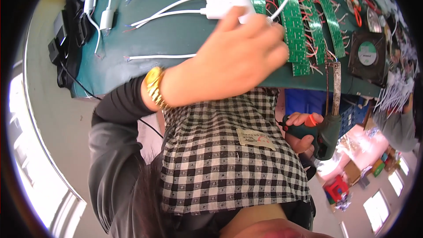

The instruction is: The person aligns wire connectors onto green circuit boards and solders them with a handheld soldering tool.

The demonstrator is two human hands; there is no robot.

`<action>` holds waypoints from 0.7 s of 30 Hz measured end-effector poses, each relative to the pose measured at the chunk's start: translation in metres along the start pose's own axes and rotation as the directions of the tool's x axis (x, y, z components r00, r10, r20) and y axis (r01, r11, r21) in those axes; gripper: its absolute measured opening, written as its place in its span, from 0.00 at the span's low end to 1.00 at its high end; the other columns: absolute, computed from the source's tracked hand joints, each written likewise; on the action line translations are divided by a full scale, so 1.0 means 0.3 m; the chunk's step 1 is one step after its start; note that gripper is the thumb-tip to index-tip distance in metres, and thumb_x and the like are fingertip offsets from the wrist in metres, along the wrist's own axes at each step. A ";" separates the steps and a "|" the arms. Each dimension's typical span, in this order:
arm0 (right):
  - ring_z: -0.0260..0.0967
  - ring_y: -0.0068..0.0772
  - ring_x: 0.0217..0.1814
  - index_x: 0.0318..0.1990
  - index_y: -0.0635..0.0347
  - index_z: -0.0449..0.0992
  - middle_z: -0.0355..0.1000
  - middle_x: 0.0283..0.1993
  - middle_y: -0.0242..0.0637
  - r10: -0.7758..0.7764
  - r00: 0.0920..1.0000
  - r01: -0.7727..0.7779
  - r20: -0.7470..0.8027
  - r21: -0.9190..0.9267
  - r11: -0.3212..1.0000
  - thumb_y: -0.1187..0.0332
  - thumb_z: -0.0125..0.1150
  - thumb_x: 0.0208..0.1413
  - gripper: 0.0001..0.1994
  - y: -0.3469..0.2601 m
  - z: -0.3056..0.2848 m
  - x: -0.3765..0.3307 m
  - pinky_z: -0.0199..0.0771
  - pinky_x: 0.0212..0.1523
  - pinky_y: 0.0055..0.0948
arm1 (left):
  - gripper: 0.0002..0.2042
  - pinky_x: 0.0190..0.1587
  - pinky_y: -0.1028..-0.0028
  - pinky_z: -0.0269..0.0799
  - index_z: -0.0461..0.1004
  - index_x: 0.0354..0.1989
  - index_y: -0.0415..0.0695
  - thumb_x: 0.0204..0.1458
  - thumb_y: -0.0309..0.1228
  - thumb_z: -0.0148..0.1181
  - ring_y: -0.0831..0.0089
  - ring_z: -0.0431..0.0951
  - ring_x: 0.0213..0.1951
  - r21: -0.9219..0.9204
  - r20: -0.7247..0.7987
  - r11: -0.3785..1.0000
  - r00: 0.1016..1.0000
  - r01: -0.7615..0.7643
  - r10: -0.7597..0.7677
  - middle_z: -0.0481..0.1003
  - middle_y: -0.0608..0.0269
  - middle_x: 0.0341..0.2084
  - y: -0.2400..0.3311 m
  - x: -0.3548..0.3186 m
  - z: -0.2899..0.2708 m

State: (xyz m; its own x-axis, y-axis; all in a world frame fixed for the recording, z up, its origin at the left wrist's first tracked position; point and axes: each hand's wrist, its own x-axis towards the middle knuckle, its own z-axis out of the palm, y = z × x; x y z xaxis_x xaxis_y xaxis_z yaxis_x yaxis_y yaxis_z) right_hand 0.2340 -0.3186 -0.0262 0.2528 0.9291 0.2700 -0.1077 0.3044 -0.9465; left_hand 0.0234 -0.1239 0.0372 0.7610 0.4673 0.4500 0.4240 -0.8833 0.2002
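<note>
My left hand (246,57), with a gold watch (154,83) at its wrist, is closed over the table around a white cabled piece. Most of that piece is hidden by my fingers; a short white cable (288,0) sticks out of it toward the far right. Just beyond my thumb lie white plastic boxes (222,4) with white cables whose bare wire ends point left. Low on the right, my right hand (302,139) is wrapped around the dark green body of a soldering gun (328,136), a finger at its orange-red trigger. Its rusty metal shaft (336,88) points up toward the table's edge.
Long green circuit boards (291,22) with red and white wires lie right of my left hand. A black fan (369,57) and tangled cables stand at the far right. Black adapters (61,26) sit at the table's left edge. Another person's sleeve (394,128) shows at right.
</note>
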 end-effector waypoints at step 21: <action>0.65 0.34 0.28 0.55 0.62 0.57 0.65 0.31 0.41 -0.012 0.979 0.043 -0.205 0.147 0.988 0.49 0.53 0.56 0.28 0.022 0.031 0.032 0.67 0.30 0.32 | 0.09 0.38 0.67 0.69 0.72 0.31 0.41 0.39 0.23 0.59 0.62 0.72 0.37 -0.032 0.029 0.995 0.995 -0.095 0.096 0.70 0.59 0.33 -0.177 0.052 -0.167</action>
State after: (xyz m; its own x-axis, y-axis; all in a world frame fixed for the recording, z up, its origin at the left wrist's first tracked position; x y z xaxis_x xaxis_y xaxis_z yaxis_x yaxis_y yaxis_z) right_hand 0.2268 -0.3059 -0.0282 0.4458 0.8627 0.2390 -0.2374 0.3714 -0.8976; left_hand -0.0119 -0.0717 0.0772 0.8118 0.3814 0.4421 0.3338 -0.9244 0.1844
